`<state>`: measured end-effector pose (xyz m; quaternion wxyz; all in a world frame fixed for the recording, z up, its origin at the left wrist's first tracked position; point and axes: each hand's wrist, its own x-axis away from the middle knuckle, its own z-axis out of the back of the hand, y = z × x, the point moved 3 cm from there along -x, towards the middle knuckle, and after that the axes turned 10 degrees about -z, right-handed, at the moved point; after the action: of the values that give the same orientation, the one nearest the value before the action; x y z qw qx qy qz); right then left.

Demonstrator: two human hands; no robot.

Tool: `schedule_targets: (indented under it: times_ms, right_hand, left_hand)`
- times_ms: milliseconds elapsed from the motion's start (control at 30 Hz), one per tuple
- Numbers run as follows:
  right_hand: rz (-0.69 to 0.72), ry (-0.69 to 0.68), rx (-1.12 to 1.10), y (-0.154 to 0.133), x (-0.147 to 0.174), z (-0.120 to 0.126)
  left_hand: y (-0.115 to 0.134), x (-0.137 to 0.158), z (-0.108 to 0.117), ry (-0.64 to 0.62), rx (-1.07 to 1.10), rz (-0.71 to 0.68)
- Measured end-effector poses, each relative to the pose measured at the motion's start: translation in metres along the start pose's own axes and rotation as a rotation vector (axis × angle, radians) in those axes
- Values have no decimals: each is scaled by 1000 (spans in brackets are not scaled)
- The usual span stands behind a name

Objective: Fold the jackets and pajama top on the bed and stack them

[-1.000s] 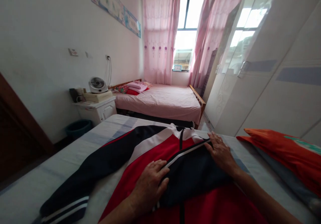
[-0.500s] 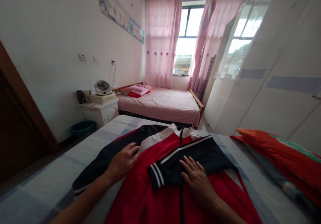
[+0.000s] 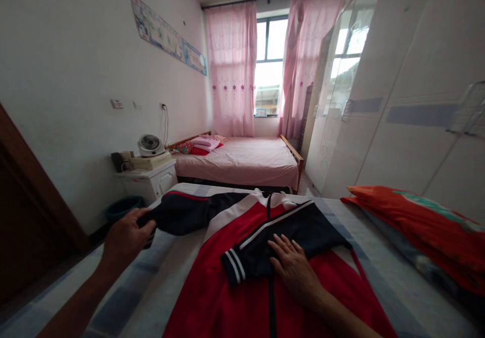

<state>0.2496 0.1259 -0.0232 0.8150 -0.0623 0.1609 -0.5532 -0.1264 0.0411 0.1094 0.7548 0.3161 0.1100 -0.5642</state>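
Observation:
A red, white and navy zip jacket (image 3: 215, 282) lies front up on the bed I face, its white collar away from me. My left hand (image 3: 129, 234) is closed around the cuff end of the navy left-side sleeve (image 3: 185, 214), which stretches out to the left and is partly raised. The other navy sleeve (image 3: 322, 229) is folded across the chest, its white-striped cuff near the zip. On that folded sleeve my right hand (image 3: 293, 264) rests flat, fingers spread.
Orange folded cloth (image 3: 417, 216) lies at the right of the near bed's checked sheet (image 3: 151, 282). Beyond stand a pink-covered bed (image 3: 246, 161) and a white nightstand (image 3: 161, 179) with a fan (image 3: 150, 146). White wardrobes (image 3: 409, 151) line the right side.
My left hand has moved left from the jacket's chest and taken hold of the sleeve's cuff end, lifting it outward and away from me. My right hand stays on the folded sleeve.

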Motion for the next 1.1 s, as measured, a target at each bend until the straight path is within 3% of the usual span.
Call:
schedule_targets:
  times_ms: [67, 100, 200, 300, 400, 467, 533, 600, 700, 833, 967, 1100]
  right_hand:
    - [-4, -9, -27, 1, -1, -1]
    - [-10, -10, -50, 2, -1, -1]
    - [11, -26, -197, 0, -2, 8]
    - [81, -101, -497, -4, 5, 28]
    - [-140, -160, -781, 3, 22, 42]
    - [-352, -220, -882, 12, 38, 44]
    - [-436, -226, -862, 17, 53, 45]
    - [-333, -126, -706, 15, 63, 50]
    - [-19, -45, -447, -3, 72, 60]
    - [272, -287, -298, -35, 73, 54]
    - [307, -355, -242, -49, 63, 42]
    - [268, -181, -451, -40, 57, 60]
  left_hand:
    - [55, 6, 17, 87, 69, -240]
    - [84, 16, 18, 41, 117, -428]
    - [151, 65, 2, -268, 163, -917]
    - [176, 106, -29, -591, 248, -1107]
    - [170, 114, -52, -681, 331, -996]
    - [158, 106, -61, -639, 332, -886]
    - [145, 93, -69, -548, 283, -800]
    - [131, 77, -81, -442, 205, -718]
    - [111, 53, -104, -370, 98, -623]
    - [100, 27, -135, -419, 47, -626]
    - [92, 12, -147, -412, 27, -553]
    - [71, 8, -145, -298, -7, -335]
